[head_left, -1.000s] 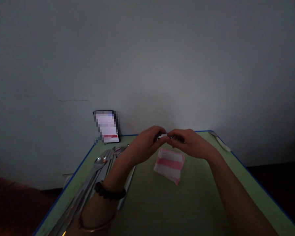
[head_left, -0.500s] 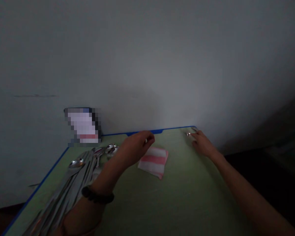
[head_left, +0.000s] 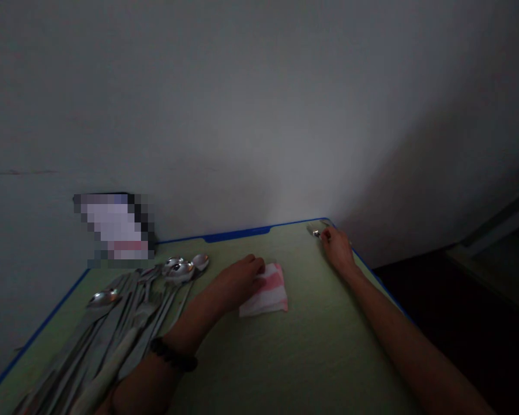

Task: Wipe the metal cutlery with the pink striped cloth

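My left hand (head_left: 244,279), with a dark bead bracelet at the wrist, is at the upper left part of a folded pink-and-white striped cloth (head_left: 270,297). Its fingers are curled and closed on the cloth's edge, and they cover part of it. At the far right corner of the table, my right hand (head_left: 337,246) pinches a metal fork (head_left: 313,230) by its handle. The fork's tines point to the left, and the hand hides much of the handle. Another thin metal piece (head_left: 326,223) lies just behind the fork, mostly hidden.
Many spoons, forks and knives lie along the left side of the green table (head_left: 320,357), among them a spoon (head_left: 200,262) at the back. A blurred-out phone-like device (head_left: 116,225) leans against the grey wall (head_left: 259,115). Blue trim (head_left: 236,233) borders the tabletop.
My left hand has come down from above the cloth onto it. My right hand stays at the far corner with the fork. The view has shifted right.
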